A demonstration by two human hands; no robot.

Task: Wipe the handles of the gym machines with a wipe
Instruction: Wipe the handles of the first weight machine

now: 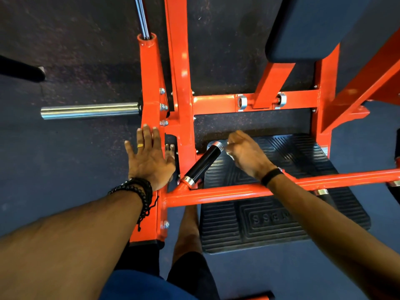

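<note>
A short black handle [202, 163] with silver end caps sticks up from the orange machine frame [216, 193] at the centre. My right hand [246, 154] hovers just right of the handle's far end, fingers curled around a small pale wad that looks like the wipe [229, 154]; most of the wad is hidden in the hand. My left hand [149, 156] lies flat on the orange upright arm to the left of the handle, fingers straight. The silver cap of a second handle [322, 192] peeks out under my right forearm.
A black ribbed foot plate [281, 224] lies under the frame. A chrome weight peg [88, 110] juts out left, and a chrome rod [142, 16] rises at the top. A dark pad [313, 29] sits upper right. My legs stand below the cross bar.
</note>
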